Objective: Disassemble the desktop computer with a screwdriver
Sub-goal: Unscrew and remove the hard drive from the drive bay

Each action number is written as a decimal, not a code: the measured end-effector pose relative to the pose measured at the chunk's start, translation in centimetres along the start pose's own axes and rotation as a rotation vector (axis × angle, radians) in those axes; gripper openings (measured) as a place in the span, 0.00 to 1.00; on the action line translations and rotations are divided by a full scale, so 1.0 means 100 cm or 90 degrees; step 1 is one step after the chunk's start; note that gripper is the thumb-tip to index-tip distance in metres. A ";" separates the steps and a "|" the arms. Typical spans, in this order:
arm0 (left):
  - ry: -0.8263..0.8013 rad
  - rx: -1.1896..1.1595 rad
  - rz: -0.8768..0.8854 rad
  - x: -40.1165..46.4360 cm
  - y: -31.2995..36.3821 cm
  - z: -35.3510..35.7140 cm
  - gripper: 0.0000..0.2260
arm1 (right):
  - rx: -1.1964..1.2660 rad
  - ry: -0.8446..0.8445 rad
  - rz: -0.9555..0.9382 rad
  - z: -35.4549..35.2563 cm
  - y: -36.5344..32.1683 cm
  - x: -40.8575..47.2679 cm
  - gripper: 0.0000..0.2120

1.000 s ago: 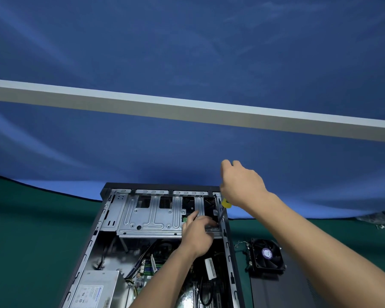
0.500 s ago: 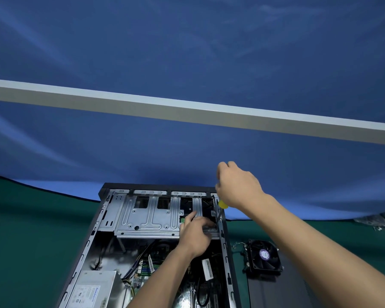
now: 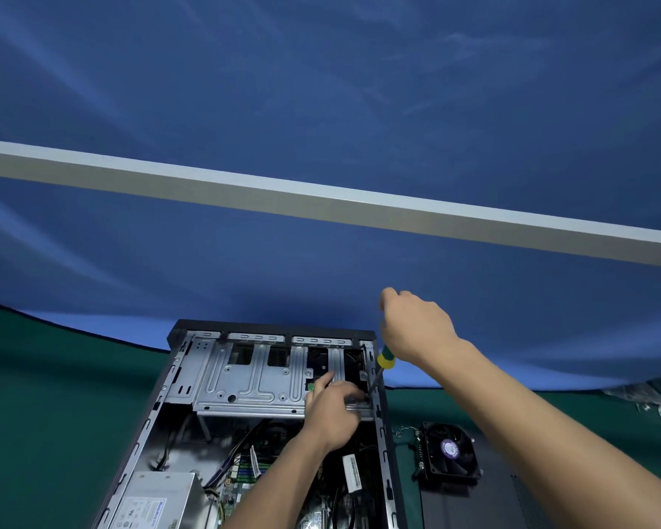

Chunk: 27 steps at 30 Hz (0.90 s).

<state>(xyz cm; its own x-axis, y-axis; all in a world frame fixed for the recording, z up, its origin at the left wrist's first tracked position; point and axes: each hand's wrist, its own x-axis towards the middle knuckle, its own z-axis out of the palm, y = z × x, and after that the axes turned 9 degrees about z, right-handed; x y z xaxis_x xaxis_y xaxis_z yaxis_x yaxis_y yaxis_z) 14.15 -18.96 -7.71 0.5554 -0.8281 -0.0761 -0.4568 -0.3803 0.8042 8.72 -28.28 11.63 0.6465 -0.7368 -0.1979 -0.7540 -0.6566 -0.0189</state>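
An open desktop computer case (image 3: 161,406) lies flat on the green table, its silver drive cage (image 3: 245,391) across the far end. My right hand (image 3: 416,330) grips a green and yellow screwdriver (image 3: 383,362) from above, the shaft angled down to the cage's right end by the case wall. My left hand (image 3: 334,408) rests on that right end of the cage, fingers curled near the screwdriver tip. The tip and the screw are hidden behind the fingers.
A black cooler fan (image 3: 451,456) sits on a dark removed side panel (image 3: 485,505) right of the case. A power supply (image 3: 157,502) fills the case's near left corner, with the motherboard and cables beside it. A blue cloth backdrop and a white bar (image 3: 321,196) rise behind.
The view has shifted slightly, moving the case left in the frame. My right hand stays over the screwdriver and my left hand stays on the cage, with only small finger movement.
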 end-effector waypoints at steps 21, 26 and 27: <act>-0.005 0.008 -0.006 -0.002 0.006 -0.004 0.16 | 0.012 0.011 -0.011 0.005 0.007 -0.006 0.10; 0.002 0.000 0.002 -0.003 0.005 -0.003 0.12 | 0.106 -0.028 -0.030 0.005 0.005 -0.008 0.10; 0.006 -0.003 0.001 -0.003 0.005 -0.002 0.10 | 0.092 -0.009 -0.021 0.005 0.005 -0.008 0.10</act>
<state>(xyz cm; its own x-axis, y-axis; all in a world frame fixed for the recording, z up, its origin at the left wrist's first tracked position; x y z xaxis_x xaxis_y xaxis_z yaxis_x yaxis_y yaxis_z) 13.88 -18.79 -7.10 0.5613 -0.8248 -0.0683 -0.4546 -0.3762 0.8074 7.78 -27.94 11.31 0.6702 -0.7122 -0.2089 -0.7420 -0.6493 -0.1670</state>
